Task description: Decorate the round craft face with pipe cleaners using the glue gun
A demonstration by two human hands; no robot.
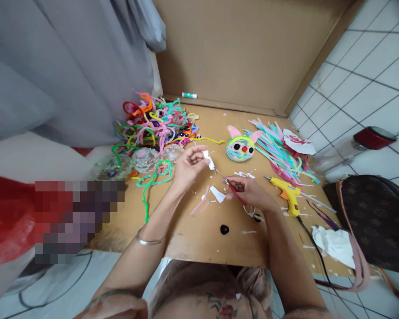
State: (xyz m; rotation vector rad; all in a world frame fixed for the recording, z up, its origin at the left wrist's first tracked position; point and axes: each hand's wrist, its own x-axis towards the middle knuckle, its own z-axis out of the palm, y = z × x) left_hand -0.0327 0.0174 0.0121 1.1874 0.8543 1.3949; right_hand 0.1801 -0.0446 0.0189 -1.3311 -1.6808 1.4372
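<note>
Fingers of left hand (188,166) pinch white scrap (209,160); right hand (248,191) apparently grips scissors (231,188).

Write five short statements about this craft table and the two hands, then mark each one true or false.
1. The left hand pinches a small white paper piece. True.
2. The right hand holds the yellow glue gun. False: it holds red-handled scissors; the gun lies on the table.
3. The round yarn-wrapped face has pink ears. True.
4. The pile of pipe cleaners lies right of the face. False: it lies to its left.
5. A bangle is on the left wrist. True.
</note>
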